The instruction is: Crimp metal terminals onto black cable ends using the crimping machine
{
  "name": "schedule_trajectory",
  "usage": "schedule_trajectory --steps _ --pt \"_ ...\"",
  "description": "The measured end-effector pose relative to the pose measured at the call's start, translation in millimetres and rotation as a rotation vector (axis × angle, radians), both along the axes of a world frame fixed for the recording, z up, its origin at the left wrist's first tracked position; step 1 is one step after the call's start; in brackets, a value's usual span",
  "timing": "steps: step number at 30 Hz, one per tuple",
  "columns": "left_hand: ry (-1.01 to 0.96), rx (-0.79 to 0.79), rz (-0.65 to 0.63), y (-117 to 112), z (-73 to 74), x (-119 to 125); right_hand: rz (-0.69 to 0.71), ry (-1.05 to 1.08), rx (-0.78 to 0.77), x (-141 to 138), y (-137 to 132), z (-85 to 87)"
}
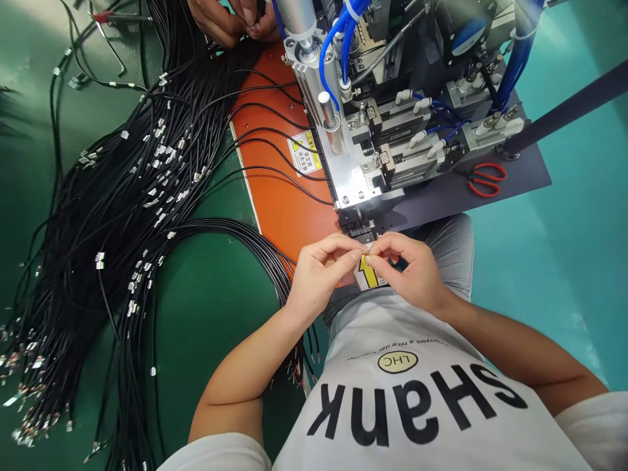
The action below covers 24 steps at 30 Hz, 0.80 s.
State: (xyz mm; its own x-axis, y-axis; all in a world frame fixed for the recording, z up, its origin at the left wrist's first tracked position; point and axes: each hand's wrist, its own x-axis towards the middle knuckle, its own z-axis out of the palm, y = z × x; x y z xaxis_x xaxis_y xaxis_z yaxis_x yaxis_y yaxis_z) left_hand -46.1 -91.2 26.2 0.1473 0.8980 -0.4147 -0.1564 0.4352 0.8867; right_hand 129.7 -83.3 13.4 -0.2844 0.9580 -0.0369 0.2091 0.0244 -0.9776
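My left hand (318, 271) is closed, its thumb and forefinger pinched at the front edge of the machine. Facing it, my right hand (409, 268) pinches too, and the fingertips of both hands nearly meet. Whatever they hold is too small and too covered to make out. Just under the fingertips is a label with a yellow arrow (369, 273). A small dark metal fixture (360, 229) of the machine lies right beyond my fingers. To the left of my left hand, a bundle of black cables (245, 230) bends over the table edge, with bare wire ends hanging below.
A large heap of black cables (112, 229) with silvery ends covers the green table (210, 281). Several single cables cross the orange plate (279, 190) to the machine (338, 154). Red-handled scissors (487, 180) lie at right. Another person's hands (240, 19) work at the top.
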Motion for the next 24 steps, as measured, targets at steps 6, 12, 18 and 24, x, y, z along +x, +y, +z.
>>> schedule_trajectory --steps 6,12,18,24 --pt "-0.057 -0.117 -0.020 2.8 4.1 -0.5 0.013 0.021 -0.005 1.1 -0.9 -1.9" --pt "-0.115 -0.182 -0.027 5.2 3.7 -2.3 0.007 0.036 -0.016 1.2 -0.5 -4.3" --pt "-0.144 -0.203 -0.002 5.2 1.8 -1.7 0.006 0.025 -0.021 0.7 -1.4 -6.4" --pt "-0.076 -0.204 -0.002 3.1 2.1 0.4 -0.007 0.015 -0.001 -1.2 -1.6 -6.8"
